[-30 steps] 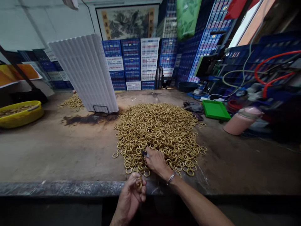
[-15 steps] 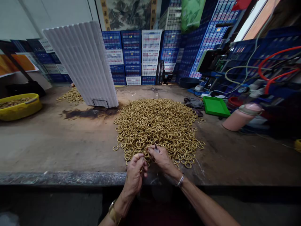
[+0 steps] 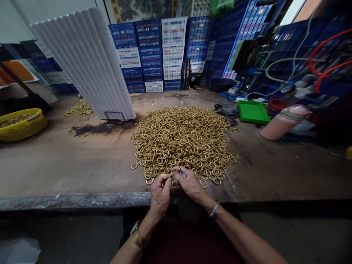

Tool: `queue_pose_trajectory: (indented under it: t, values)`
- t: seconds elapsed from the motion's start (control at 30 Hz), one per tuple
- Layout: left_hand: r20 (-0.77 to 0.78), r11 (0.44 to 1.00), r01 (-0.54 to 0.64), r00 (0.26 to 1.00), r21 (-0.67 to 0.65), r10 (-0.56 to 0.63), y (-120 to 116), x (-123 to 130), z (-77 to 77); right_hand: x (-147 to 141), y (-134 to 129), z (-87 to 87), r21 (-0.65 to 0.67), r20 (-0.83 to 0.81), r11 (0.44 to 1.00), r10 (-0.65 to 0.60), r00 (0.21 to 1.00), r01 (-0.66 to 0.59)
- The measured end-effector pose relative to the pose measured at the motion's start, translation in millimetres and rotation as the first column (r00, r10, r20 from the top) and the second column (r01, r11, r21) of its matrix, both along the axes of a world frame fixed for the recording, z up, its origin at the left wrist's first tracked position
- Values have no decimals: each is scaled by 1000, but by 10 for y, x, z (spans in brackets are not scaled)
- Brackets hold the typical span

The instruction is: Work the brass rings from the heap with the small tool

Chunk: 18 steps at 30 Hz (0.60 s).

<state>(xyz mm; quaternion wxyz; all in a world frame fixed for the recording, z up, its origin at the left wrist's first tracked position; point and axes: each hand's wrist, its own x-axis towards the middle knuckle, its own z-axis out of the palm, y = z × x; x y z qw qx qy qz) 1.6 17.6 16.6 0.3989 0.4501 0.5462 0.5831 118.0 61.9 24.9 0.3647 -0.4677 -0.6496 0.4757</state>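
Observation:
A wide heap of brass-coloured rings point(image 3: 181, 135) lies on the workbench in front of me. At its near edge my left hand point(image 3: 161, 194) is closed, thumb and fingertips pinched on what looks like one brass ring point(image 3: 171, 176), mostly hidden by the fingers. Close beside it, my right hand point(image 3: 190, 186) is closed around a small, dark, pointed hand tool point(image 3: 182, 172); its exact kind is too small to make out. The fingertips of both hands nearly meet at the ring. A few loose rings lie around the hands.
A tall white corrugated panel point(image 3: 90, 62) leans in a wire stand at left, before a smaller ring pile point(image 3: 79, 109). A yellow tub point(image 3: 23, 128) stands far left. At right are a green tray point(image 3: 253, 112), a pink bottle point(image 3: 284, 123) and hoses. Stacked crates point(image 3: 148, 55) line the back.
My left hand has come up and turned, its fingertips now against those of my right hand. The right hand keeps its hold on the tool. The view has tilted slightly downward.

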Motion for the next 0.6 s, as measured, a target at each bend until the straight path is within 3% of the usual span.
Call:
queue_pose_trajectory:
  t: [0.07,0.13,0.2,0.3,0.37,0.43,0.53,0.6]
  values:
    - [-59,999,26,998,36,-24,-16,-10,0,16,-11,32,27,18,999,21,1000,-22]
    - [-20,998,60,998,18,-60,-30,-8,-2,18,-21,36,8,24,1000,25,999,-25]
    - [119,988,126,986,-86,-115,-43,2,2,12,-29,25,-29,10,1000,10,1000,-10]
    - [384,929,294,903,-223,-194,-67,18,25,10,-32,-2,-83,-36,996,14,999,-17]
    - [471,909,357,853,-214,-224,-86,23,43,20,-24,-20,-115,-62,993,22,998,-29]
    - [477,915,354,849,-194,-228,-103,22,52,39,-12,-39,-120,-48,993,-12,999,6]
    - [427,927,316,880,-201,-208,-114,12,39,73,-12,-56,-12,79,998,-66,995,67]
    - [397,929,310,893,-204,-211,-111,3,19,91,-39,-54,111,192,994,-22,981,0]
